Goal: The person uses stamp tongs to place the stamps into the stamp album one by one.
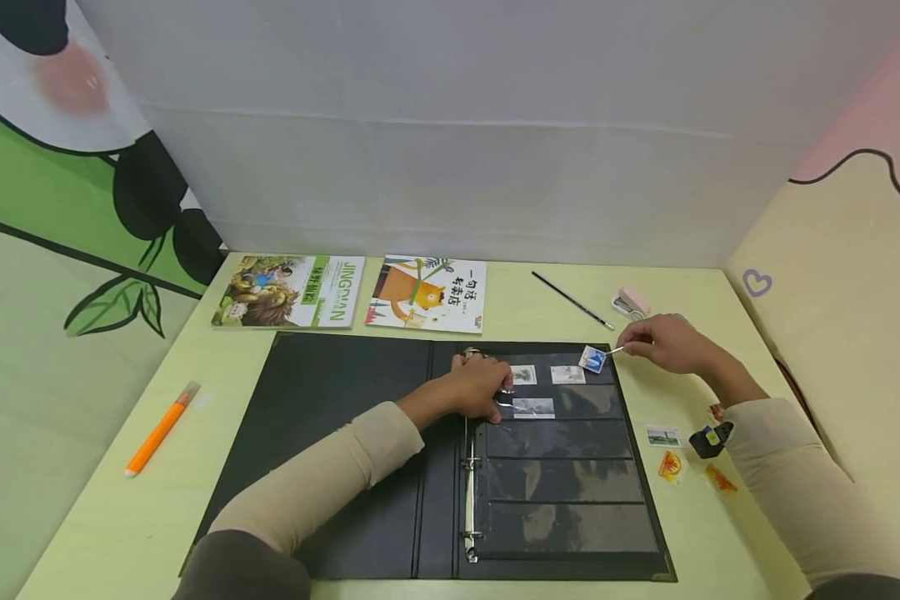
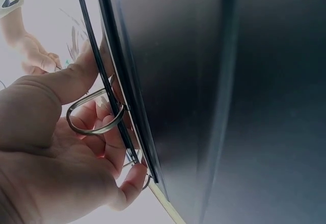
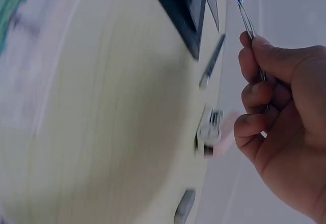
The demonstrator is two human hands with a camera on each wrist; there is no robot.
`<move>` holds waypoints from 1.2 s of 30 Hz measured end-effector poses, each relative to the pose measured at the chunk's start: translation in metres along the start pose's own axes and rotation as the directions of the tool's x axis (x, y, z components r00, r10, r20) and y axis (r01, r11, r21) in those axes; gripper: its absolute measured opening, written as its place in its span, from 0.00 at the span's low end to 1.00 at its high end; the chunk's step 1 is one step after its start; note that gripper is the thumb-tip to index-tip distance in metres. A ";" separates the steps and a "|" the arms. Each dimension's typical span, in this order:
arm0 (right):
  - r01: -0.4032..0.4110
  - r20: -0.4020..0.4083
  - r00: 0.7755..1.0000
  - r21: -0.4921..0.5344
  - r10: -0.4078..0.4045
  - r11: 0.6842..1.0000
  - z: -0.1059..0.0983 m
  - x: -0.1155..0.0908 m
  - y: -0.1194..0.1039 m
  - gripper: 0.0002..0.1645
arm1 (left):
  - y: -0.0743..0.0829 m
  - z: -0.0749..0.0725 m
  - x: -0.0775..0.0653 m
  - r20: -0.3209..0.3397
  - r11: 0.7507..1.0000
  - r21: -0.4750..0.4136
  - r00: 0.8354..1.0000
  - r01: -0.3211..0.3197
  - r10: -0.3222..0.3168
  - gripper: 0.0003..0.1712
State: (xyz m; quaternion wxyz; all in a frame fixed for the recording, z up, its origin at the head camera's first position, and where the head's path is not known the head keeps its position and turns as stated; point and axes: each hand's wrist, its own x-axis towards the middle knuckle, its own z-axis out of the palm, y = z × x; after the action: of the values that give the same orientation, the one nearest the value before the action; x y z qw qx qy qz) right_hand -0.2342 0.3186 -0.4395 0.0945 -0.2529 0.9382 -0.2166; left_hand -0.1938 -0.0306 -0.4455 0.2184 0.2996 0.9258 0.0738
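Observation:
My right hand (image 1: 663,343) pinches slim metal tweezers (image 3: 247,23), their tips holding a blue-and-white stamp (image 1: 592,359) over the upper right corner of the pocket page. My left hand (image 1: 474,385) rests on that page (image 1: 562,479) beside the binder's metal rings, thumb and fingers spread around the left ends of the top pockets. A ring (image 2: 97,131) crosses in front of its fingers in the left wrist view. Stamps sit in the upper two rows, among them a grey one (image 1: 533,408) and a pale one (image 1: 567,375). The black ring binder (image 1: 360,517) lies open flat.
Several loose stamps, including a green-and-white one (image 1: 664,437) and an orange one (image 1: 671,467), lie right of the binder. Behind it are two picture books (image 1: 337,292), a dark pencil (image 1: 570,300) and a small pink-and-silver item (image 1: 632,303). An orange pen (image 1: 161,431) lies left.

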 end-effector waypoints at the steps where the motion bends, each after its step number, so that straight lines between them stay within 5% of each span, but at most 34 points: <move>1: 0.030 0.010 1.000 -0.010 -0.030 1.000 0.002 0.004 -0.005 0.07 | 0.000 0.000 0.000 -0.002 1.000 -0.001 1.000 0.000 0.000 0.25; 7: 0.152 0.130 0.981 -0.047 -0.145 0.987 0.013 0.017 -0.024 0.07 | 0.001 0.002 0.000 -0.012 1.000 -0.006 1.000 -0.010 0.010 0.25; 13: 0.159 0.225 0.963 -0.034 -0.147 0.987 0.017 0.018 -0.035 0.07 | -0.001 0.001 0.000 -0.009 1.000 -0.006 1.000 0.000 0.000 0.25; 30: 0.301 0.284 0.920 -0.077 -0.268 0.951 0.018 0.023 -0.048 0.10 | 0.001 0.001 -0.001 -0.013 1.000 -0.008 1.000 -0.002 0.002 0.24; 36: 0.258 0.312 0.924 -0.073 -0.223 0.963 0.014 0.021 -0.051 0.08 | 0.000 0.002 -0.001 -0.021 1.000 -0.005 1.000 -0.005 0.005 0.24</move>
State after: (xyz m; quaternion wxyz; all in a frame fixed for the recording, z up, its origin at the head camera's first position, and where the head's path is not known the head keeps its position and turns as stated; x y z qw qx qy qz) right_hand -0.2257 0.2631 -0.4303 0.1942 -0.4012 0.8853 -0.1323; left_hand -0.1920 -0.0310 -0.4463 0.2093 0.3004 0.9271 0.0800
